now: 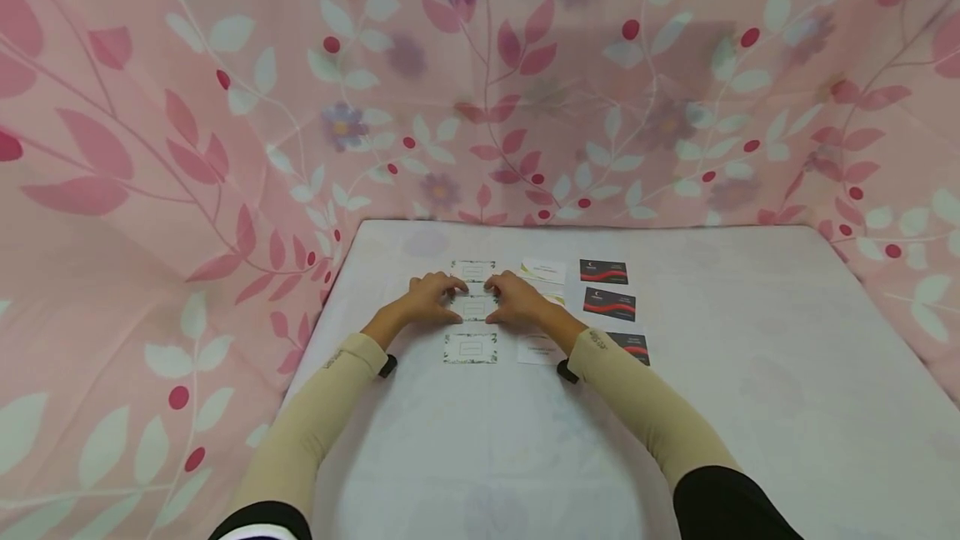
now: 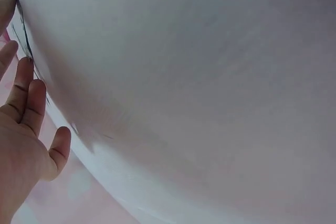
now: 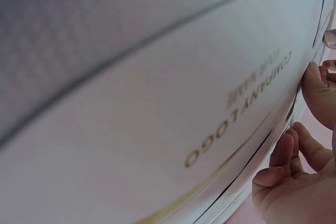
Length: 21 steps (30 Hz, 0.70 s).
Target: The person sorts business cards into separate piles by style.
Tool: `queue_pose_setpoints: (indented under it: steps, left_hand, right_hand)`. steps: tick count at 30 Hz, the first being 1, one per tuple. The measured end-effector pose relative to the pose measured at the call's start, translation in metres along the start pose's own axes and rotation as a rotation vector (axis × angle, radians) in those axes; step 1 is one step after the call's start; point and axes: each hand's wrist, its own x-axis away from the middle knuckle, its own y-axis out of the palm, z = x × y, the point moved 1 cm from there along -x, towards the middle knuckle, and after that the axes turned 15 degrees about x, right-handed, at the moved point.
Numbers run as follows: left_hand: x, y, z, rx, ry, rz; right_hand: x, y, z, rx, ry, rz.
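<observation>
Three white cards with green leafy borders lie in a column on the table: a far card [image 1: 473,268], a middle card [image 1: 474,308] and a near card [image 1: 470,348]. My left hand [image 1: 430,298] is at the left side of the middle card, thumb low and fingers reaching to its upper corner. Opposite it, my right hand [image 1: 519,302] has thumb and fingertips right at the card's right side. Both hands keep their fingers bent loosely and spread. In the right wrist view, a white company-logo card [image 3: 157,124] lies beneath the right wrist.
Right of the leafy cards is a column of white cards, with a far one [image 1: 543,270] and a near one [image 1: 537,349]; the right hand partly covers the middle one. Farther right lie three dark red-striped cards [image 1: 610,304]. A pink floral curtain [image 1: 480,107] surrounds the white table [image 1: 750,407].
</observation>
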Motion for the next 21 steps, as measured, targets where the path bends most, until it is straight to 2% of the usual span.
queue_pose_setpoints:
  steps: [4,8,12,16,21]
  left_hand:
    - [-0.001,0.003,-0.001,-0.076,0.014,0.007]
    - [0.000,0.004,0.000,-0.149,0.051,0.033]
    - [0.005,0.004,0.000,-0.148,0.065,0.040]
    - [0.010,0.002,0.000,-0.134,0.080,0.038]
    - [0.016,-0.001,0.004,-0.142,0.149,0.060]
  right_hand:
    - [0.002,-0.002,-0.003,0.035,0.020,0.002]
    - [0.006,-0.005,-0.007,0.010,0.049,0.004]
    - [0.009,-0.004,-0.009,-0.037,0.072,-0.008]
    - [0.009,-0.002,-0.007,-0.122,0.099,-0.001]
    - [0.009,-0.001,0.001,-0.310,0.097,0.019]
